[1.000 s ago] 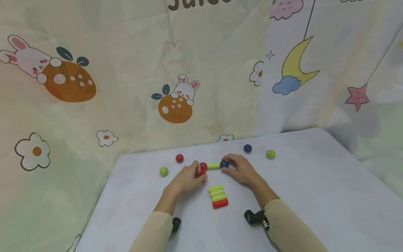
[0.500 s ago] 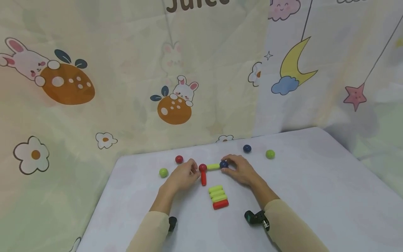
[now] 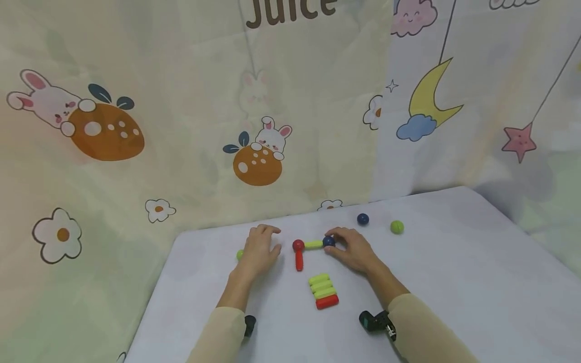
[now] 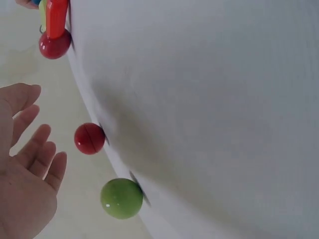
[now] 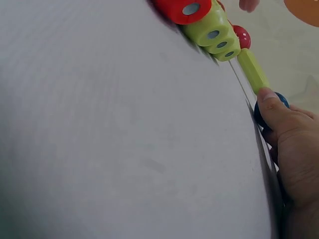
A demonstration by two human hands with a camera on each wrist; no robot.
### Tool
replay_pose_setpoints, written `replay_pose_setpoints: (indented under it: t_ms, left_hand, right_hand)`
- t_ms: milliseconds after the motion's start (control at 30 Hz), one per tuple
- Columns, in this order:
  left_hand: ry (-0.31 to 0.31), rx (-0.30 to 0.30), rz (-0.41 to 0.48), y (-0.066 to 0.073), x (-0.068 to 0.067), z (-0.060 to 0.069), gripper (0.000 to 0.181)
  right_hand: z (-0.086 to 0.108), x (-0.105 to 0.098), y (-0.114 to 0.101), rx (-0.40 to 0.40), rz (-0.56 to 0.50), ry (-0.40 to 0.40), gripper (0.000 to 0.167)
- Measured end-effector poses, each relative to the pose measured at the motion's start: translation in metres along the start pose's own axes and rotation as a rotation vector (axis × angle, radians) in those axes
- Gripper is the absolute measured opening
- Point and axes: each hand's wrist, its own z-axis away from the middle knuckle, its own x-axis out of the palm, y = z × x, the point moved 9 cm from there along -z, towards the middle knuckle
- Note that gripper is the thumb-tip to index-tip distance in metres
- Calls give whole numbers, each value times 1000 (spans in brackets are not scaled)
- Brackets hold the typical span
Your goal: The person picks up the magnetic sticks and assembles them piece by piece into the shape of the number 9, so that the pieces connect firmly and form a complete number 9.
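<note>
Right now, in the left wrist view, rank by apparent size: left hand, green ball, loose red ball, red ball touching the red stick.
1. Left hand
2. Green ball
3. Loose red ball and red ball touching the red stick: too alike to rank

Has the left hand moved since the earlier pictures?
Yes. The left hand has moved left, away from the joined red stick and toward the left green ball, now partly covered.

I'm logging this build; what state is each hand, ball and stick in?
Left hand: open, empty
Right hand: pinching blue ball
Blue ball: held, at green stick's end
Red ball: touching green stick and red stick
Four other sticks: lying side by side
Other blue ball: loose
Other red ball: loose
Two green balls: loose
</note>
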Motion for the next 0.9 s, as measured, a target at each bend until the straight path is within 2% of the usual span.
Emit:
replay_pose_setpoints:
  t_ms: [167,400,500,700,900]
  left_hand:
    - [49,11,-33,-8,-7,-3,36]
    - [-10,-40,-86,-27,0,5,40]
    - [-20,-55,-91,-33,3,4,43]
    - [-45,-101,-81,-42,4,0,48]
    - [-55,-101,-57,-43,4,-3,38]
  right_hand:
    - [-1,-2,-2,-2,1,38,41]
    - [2,10,-5,-25,-2,18,42]
    - [2,9,-6,-30,-1,35,42]
    - [1,5,-3,-21,17,27,42]
    - [2,1,-2,-20,14,33,42]
